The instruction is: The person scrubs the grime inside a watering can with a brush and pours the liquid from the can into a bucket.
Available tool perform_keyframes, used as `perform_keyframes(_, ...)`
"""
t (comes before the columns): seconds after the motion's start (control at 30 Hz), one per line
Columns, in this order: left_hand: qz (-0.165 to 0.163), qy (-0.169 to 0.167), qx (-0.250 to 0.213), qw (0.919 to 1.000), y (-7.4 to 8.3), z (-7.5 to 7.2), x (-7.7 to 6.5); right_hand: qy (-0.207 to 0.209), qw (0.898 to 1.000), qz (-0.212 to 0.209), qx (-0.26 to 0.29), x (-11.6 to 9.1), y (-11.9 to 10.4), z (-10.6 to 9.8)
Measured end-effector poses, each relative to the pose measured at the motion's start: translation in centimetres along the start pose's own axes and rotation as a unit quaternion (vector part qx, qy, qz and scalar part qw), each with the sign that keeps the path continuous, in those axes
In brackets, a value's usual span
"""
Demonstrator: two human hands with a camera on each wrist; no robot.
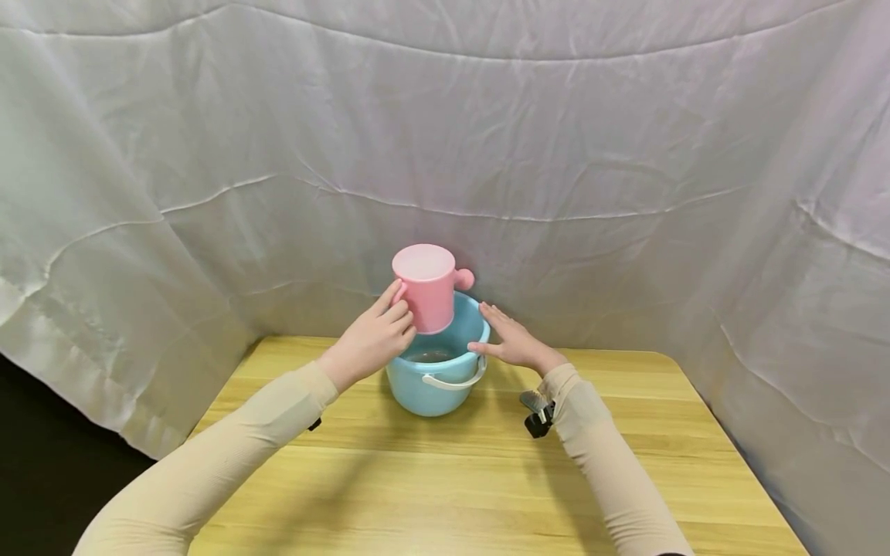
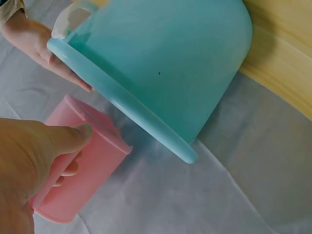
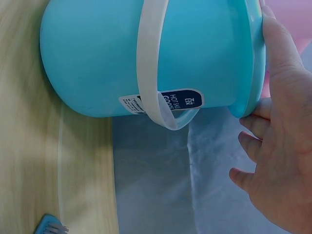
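My left hand (image 1: 371, 340) grips the side handle of a pink watering can (image 1: 431, 305), holding it above a light blue bucket (image 1: 427, 386). A short stub with a round end juts from the can's right side. Its lower edge hangs over the bucket's opening. In the left wrist view the thumb lies along the can's handle (image 2: 48, 183). My right hand (image 1: 516, 340), fingers extended and spread, touches the bucket's right rim (image 3: 256, 58). The bucket stands upright, its white handle (image 1: 455, 384) hanging down at the front. Something greyish shows at its bottom, too unclear to name.
A small blue brush (image 3: 48, 225) with grey bristles lies on the wooden table (image 1: 431, 479), partly hidden by the right wrist in the head view. Grey cloth (image 1: 591, 177) hangs behind the table and along both sides. The bucket is near the table's back edge.
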State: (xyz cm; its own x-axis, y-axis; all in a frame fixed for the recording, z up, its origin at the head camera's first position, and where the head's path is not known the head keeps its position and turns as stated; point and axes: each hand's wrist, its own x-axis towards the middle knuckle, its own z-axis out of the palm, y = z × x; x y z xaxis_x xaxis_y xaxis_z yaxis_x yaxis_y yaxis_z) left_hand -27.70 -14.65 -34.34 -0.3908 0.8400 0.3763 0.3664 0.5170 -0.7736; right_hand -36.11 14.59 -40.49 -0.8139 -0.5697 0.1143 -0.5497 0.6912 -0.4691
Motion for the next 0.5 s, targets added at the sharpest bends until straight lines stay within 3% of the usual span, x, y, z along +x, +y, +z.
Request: perform_keyframes(0.5, -0.007, -0.017, -0.011, 0.9998, 0.16, -0.32, -0.45, 0.001, 1.0, -0.005, 0.006, 0.1, -0.14, 0.13)
